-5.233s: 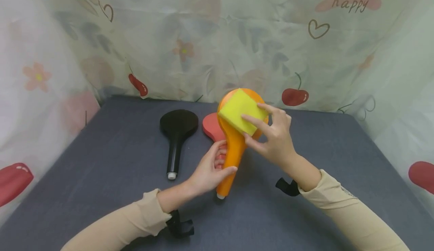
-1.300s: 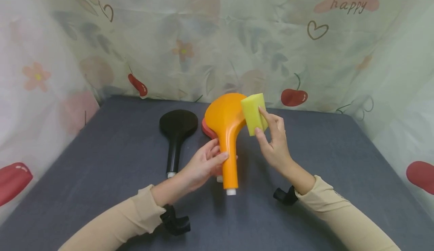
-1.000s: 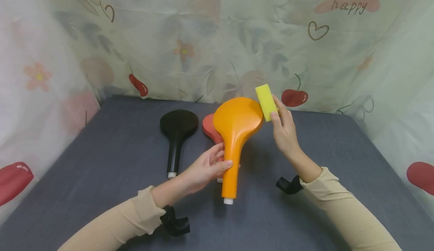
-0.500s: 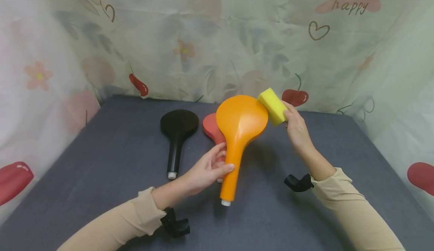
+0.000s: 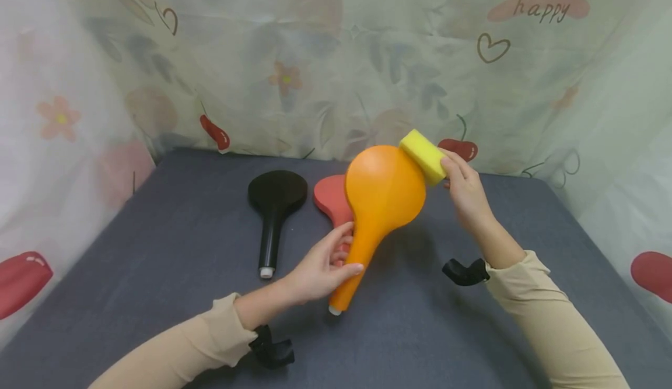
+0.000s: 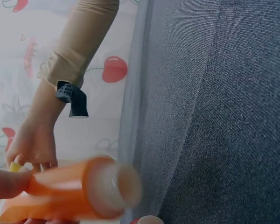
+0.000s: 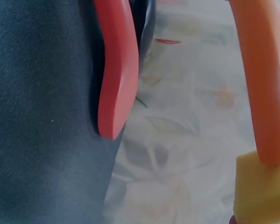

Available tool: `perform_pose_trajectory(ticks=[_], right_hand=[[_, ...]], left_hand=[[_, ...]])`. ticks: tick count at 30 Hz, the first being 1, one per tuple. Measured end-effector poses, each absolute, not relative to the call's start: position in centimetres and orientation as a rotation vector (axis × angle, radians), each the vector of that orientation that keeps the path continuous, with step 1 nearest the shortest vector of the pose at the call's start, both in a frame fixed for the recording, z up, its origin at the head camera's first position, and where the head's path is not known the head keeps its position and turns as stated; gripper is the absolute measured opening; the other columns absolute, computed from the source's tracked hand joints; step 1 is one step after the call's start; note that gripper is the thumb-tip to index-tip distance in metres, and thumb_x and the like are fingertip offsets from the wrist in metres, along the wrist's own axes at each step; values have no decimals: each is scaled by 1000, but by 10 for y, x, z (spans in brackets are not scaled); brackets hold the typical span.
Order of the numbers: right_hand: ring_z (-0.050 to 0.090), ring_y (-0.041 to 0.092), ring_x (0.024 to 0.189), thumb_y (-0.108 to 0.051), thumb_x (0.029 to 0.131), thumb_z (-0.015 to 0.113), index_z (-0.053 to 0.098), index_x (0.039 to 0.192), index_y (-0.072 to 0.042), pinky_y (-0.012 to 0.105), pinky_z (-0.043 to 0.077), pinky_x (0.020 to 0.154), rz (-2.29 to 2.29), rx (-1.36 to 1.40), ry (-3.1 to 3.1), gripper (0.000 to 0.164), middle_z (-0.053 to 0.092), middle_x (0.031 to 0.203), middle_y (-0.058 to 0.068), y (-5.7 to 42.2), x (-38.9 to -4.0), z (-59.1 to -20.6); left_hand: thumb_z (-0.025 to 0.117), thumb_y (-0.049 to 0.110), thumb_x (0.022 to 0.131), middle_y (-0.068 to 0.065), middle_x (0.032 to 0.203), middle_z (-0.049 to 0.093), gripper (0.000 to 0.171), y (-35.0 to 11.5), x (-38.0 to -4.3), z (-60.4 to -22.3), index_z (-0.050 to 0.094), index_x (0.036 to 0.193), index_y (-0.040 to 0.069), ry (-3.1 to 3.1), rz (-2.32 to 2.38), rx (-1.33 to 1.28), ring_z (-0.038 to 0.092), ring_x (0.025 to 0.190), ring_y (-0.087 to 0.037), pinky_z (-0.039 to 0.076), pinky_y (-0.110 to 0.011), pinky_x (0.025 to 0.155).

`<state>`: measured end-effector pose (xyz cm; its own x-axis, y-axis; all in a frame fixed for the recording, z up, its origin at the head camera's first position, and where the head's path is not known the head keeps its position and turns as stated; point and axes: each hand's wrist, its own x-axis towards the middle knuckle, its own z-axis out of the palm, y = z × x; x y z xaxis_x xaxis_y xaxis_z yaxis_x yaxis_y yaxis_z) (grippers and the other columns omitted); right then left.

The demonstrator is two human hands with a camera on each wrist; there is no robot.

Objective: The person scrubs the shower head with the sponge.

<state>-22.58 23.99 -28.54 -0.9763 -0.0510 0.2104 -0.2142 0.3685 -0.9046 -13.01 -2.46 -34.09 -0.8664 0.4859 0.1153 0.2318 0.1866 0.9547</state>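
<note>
An orange handheld shower head (image 5: 385, 185) is raised above the table, tilted with its head up and to the right. My left hand (image 5: 320, 266) grips its handle, thumb across the front. The hollow whitish end (image 6: 119, 185) of the handle shows in the left wrist view. My right hand (image 5: 467, 193) pinches a yellow sponge (image 5: 424, 157), which lies against the upper right rim of the head. In the right wrist view the sponge (image 7: 261, 189) meets the rim's edge. The far side of the orange head is hidden in the head view.
A black shower head (image 5: 277, 193) lies on the dark grey table (image 5: 173, 249) at the left. Beside it a red shower head (image 5: 329, 196) is partly hidden behind the orange one. Patterned cloth (image 5: 336, 56) hangs behind. Black wrist mounts (image 5: 466, 271) sit on both forearms.
Earlier the sponge lay across the orange shower head's round part; now it is at the upper right rim. Over the last second the shower head has tilted rightward, and the right hand has moved right.
</note>
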Motion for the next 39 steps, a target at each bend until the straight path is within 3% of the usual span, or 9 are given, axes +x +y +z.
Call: perform_pose_trajectory(ticks=[10,26,33,39], right_hand=[[42,8,98,-40,100,30,45,138,-13,31,34,85,1648,257,-2476,49,47,112,-17,245,-226,-280],[40,9,86,-29,96,49,63,121,-12,24,35,70,1503,406,-2299,33,48,97,-15,228,-223,-257],[43,6,91,-22,94,54,65,117,-6,16,40,68,1392,500,-2263,30,49,105,-18,219,-217,-245],[37,5,92,-11,89,58,69,109,-6,15,36,58,1187,602,-2227,23,54,112,-3,208,-207,-233]], left_hand=[[66,9,86,-18,132,50,68,-25,-130,-340,30,143,5,2419,1714,693,54,106,-31,52,-41,89],[71,5,81,-12,128,56,66,-24,-130,-341,40,139,11,2563,1718,652,60,104,-27,54,-42,87],[72,4,79,-11,126,58,67,-23,-129,-340,42,139,12,2630,1662,662,62,104,-27,55,-37,84],[72,4,79,-11,124,60,66,-21,-130,-340,44,138,12,2671,1628,668,64,103,-26,55,-35,85]])
